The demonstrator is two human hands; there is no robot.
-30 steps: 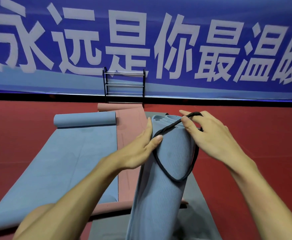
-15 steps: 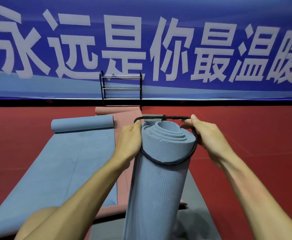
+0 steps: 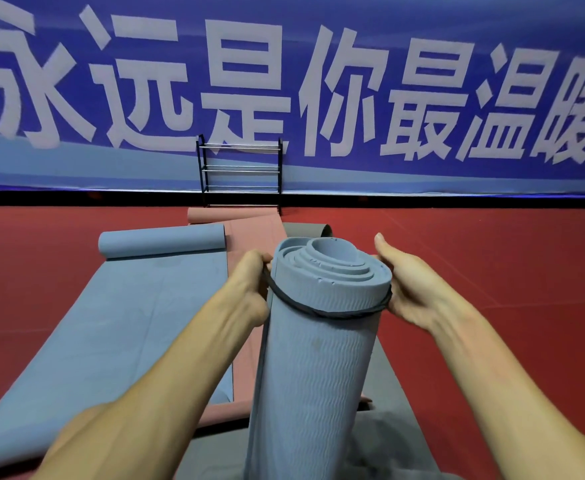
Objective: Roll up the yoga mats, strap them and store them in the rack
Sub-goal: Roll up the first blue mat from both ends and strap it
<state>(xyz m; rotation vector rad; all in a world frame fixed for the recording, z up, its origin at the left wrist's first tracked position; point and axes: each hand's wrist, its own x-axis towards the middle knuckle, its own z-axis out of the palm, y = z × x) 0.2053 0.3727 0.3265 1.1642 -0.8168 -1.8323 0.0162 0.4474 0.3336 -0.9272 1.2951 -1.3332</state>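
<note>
The left hand is pinching the black elastic strap against the rolled blue yoga mat, while the right hand is gripping the strap's other side — its fingertips are hidden behind the roll, so probably curled. The strap is circling the upright roll just below its top. Beyond, a half-unrolled blue mat, pink mat and grey mat are lying on the red floor — the metal rack is standing against the banner.

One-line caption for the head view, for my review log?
Both hands, left and right, pull a black strap around an upright rolled blue mat.
</note>
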